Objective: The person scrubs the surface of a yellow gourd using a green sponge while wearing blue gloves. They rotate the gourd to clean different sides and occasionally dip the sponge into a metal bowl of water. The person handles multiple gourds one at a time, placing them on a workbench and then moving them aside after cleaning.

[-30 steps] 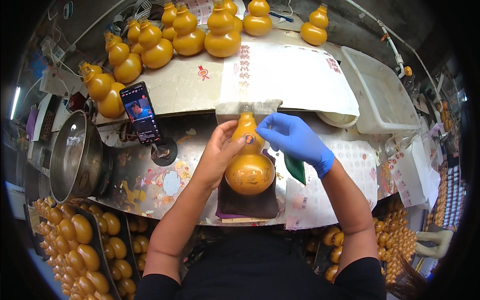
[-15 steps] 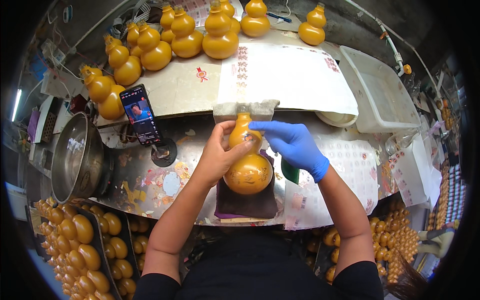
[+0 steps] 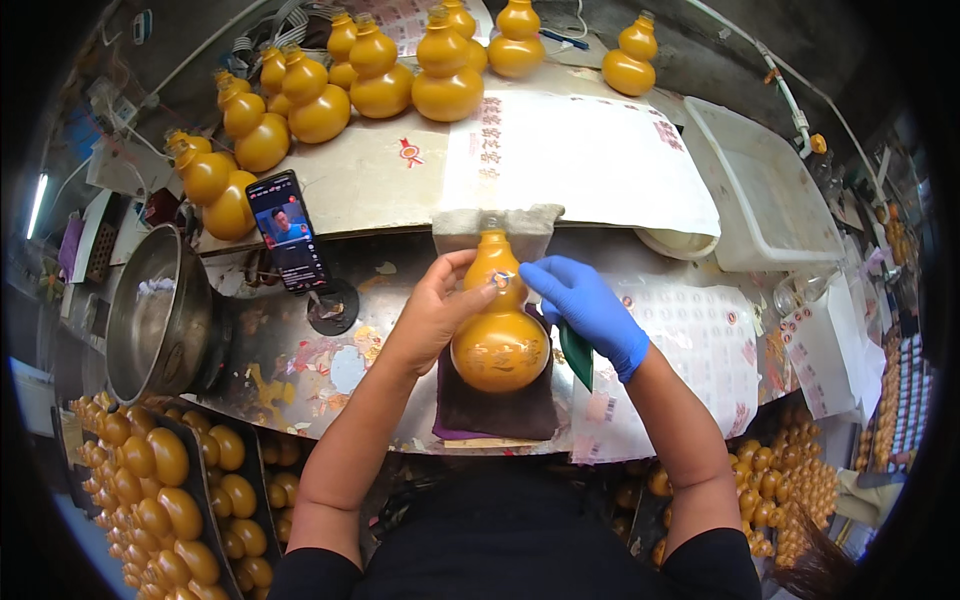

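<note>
A: Where's the glossy amber gourd-shaped bottle (image 3: 498,330)?
B: Centre, lying on a dark cloth pad (image 3: 495,412). Bare left hand (image 3: 432,312) grips its narrow waist; blue-gloved right hand (image 3: 585,305) pinches a small sticker (image 3: 502,280) there.

– What are the hands doing?
– The bare left hand (image 3: 432,312) grips the neck of a yellow gourd bottle (image 3: 498,335) lying on a dark cloth (image 3: 495,410); the blue-gloved right hand (image 3: 588,305) presses a small sticker (image 3: 503,280) onto it.

phone (image 3: 290,243) on stand, steel pot (image 3: 150,310), white tray (image 3: 765,195).
</note>
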Motion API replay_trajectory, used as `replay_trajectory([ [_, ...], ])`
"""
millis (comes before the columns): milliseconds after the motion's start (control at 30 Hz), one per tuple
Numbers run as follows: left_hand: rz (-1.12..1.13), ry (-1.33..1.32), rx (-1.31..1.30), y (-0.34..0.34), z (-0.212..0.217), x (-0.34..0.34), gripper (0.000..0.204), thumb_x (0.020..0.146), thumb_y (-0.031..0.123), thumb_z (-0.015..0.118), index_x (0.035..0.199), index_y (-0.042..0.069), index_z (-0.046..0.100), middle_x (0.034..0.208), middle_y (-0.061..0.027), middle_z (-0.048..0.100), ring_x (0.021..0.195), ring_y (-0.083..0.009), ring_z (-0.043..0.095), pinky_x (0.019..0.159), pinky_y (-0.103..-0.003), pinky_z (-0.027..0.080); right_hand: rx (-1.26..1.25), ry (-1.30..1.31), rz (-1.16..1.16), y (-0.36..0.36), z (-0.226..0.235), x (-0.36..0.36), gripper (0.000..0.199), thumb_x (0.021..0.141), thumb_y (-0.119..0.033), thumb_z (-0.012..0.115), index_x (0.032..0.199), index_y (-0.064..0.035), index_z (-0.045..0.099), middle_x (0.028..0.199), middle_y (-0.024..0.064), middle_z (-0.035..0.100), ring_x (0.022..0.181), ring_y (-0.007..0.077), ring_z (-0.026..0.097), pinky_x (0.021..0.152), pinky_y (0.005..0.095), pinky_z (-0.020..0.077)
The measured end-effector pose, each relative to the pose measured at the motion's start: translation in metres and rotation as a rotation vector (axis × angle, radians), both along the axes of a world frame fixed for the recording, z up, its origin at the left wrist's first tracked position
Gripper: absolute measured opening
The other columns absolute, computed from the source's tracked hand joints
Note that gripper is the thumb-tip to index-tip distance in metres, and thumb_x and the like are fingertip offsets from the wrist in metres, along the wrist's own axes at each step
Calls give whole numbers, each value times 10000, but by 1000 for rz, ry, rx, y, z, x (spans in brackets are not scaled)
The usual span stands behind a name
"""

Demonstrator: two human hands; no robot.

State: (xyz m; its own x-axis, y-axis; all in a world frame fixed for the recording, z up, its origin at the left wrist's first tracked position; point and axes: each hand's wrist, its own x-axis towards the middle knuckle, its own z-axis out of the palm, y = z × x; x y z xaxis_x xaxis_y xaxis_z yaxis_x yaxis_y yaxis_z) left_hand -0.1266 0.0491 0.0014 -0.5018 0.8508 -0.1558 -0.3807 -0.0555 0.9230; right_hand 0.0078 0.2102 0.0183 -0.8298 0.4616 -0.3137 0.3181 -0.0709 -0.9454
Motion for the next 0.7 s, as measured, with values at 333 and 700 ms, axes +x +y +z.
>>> replay_trajectory([
  [333,-45,47,24,0,-5,0,544,896,191,670,1336,-5,417,1212,-120,552,1125,-170,541,962,-303,448,-129,-17,52,-14,4,-8,372,894,-332,672,1054,1,631,726,-34,521,613,38,445,543,189,332],
  [700,-71,-38,21,0,-5,-2,520,930,146,612,1367,1,369,1293,-132,524,1181,-184,530,997,-310,443,-197,20,82,-7,4,-3,323,942,-344,604,980,-24,592,692,-40,470,591,44,417,538,198,345],
])
